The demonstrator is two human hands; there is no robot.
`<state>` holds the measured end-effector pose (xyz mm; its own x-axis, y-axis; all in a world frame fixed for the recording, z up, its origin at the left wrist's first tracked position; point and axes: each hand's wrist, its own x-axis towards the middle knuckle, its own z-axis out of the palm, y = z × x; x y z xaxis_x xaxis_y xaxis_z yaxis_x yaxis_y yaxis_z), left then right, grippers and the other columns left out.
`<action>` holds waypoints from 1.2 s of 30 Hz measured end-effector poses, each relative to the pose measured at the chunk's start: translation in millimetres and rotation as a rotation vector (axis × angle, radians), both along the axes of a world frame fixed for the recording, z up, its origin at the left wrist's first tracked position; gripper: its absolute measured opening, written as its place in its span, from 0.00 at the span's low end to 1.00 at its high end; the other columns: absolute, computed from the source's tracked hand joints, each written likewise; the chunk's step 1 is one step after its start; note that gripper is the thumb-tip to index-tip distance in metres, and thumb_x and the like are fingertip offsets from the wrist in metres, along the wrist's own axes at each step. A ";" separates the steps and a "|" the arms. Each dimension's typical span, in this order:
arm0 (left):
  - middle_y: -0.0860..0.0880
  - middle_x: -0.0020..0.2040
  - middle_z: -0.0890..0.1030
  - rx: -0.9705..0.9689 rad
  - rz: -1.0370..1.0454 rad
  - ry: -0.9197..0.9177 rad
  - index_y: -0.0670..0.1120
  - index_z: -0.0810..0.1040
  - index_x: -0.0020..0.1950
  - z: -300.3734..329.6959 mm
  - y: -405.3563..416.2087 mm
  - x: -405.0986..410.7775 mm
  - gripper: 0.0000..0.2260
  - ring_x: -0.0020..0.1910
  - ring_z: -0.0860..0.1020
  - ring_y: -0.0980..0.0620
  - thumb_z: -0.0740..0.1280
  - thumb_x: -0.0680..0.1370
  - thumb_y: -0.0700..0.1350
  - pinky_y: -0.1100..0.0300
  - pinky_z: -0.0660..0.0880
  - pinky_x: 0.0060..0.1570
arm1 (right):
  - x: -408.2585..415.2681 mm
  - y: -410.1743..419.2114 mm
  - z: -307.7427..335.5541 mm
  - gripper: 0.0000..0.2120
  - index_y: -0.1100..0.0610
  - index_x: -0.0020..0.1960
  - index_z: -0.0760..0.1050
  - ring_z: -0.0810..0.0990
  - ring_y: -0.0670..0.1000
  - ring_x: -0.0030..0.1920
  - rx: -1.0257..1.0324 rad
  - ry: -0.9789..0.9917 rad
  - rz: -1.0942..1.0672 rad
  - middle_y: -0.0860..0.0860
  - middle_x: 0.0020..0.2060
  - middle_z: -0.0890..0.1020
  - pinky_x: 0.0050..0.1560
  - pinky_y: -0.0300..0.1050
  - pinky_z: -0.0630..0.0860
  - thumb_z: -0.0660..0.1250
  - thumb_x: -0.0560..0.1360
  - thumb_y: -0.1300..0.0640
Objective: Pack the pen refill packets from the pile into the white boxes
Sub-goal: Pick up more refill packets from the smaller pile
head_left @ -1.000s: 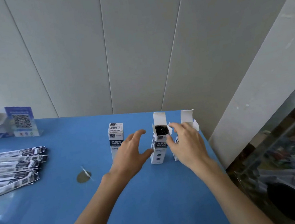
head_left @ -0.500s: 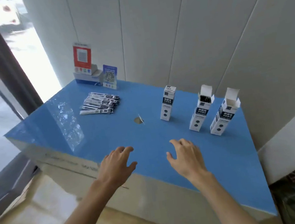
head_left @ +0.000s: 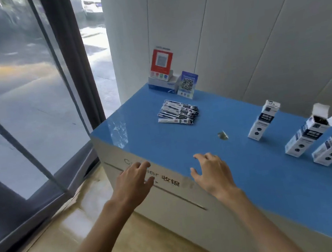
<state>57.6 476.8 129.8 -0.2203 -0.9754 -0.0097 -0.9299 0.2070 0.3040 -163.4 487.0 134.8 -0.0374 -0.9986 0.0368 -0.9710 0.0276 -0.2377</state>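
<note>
**Hands Withdrawn From Boxes; Turning Toward the Pile**

Both hands are now hanging at the near edge of the blue counter [head_left: 251, 178], having left the white boxes [head_left: 308, 135] a second ago. The left hand [head_left: 134, 184] and right hand [head_left: 212, 172] are spread wide, holding nothing. The pen refill packets [head_left: 178, 112] are lying stacked flat, well beyond the hands, left of the boxes. Two cardboard boxes are standing with flaps raised, one closed. The packets are thin, glossy strips; likely next is fetching more.
</note>
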 end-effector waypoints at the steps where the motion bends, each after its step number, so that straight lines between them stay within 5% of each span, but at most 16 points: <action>1: 0.52 0.67 0.74 -0.007 0.008 -0.004 0.52 0.67 0.72 -0.3 -7.2 17.1 0.20 0.63 0.74 0.51 0.61 0.81 0.54 0.57 0.71 0.57 | 17.7 -7.1 -1.8 0.21 0.53 0.69 0.67 0.73 0.55 0.60 0.000 -0.003 0.007 0.53 0.58 0.76 0.59 0.49 0.70 0.60 0.78 0.47; 7: 0.52 0.66 0.75 0.008 0.000 -0.039 0.52 0.67 0.72 -1.4 -50.0 78.0 0.20 0.62 0.75 0.50 0.61 0.81 0.55 0.56 0.72 0.56 | 72.0 -41.2 -9.2 0.21 0.52 0.69 0.67 0.74 0.55 0.59 0.035 -0.002 -0.014 0.53 0.57 0.77 0.58 0.49 0.71 0.60 0.78 0.46; 18: 0.52 0.67 0.74 0.083 -0.094 -0.065 0.52 0.67 0.71 -32.7 -173.4 76.8 0.20 0.62 0.75 0.51 0.60 0.81 0.56 0.56 0.72 0.59 | 46.2 -142.9 -34.3 0.21 0.52 0.69 0.67 0.74 0.55 0.59 0.095 -0.002 -0.145 0.52 0.58 0.77 0.57 0.48 0.72 0.59 0.78 0.46; 36: 0.50 0.70 0.69 0.112 -0.431 -0.128 0.51 0.66 0.72 -65.2 -368.9 -68.1 0.22 0.67 0.70 0.46 0.64 0.78 0.52 0.50 0.68 0.61 | -65.5 -244.7 -63.5 0.20 0.54 0.67 0.70 0.76 0.56 0.57 0.095 0.005 -0.442 0.54 0.54 0.79 0.57 0.47 0.69 0.60 0.78 0.49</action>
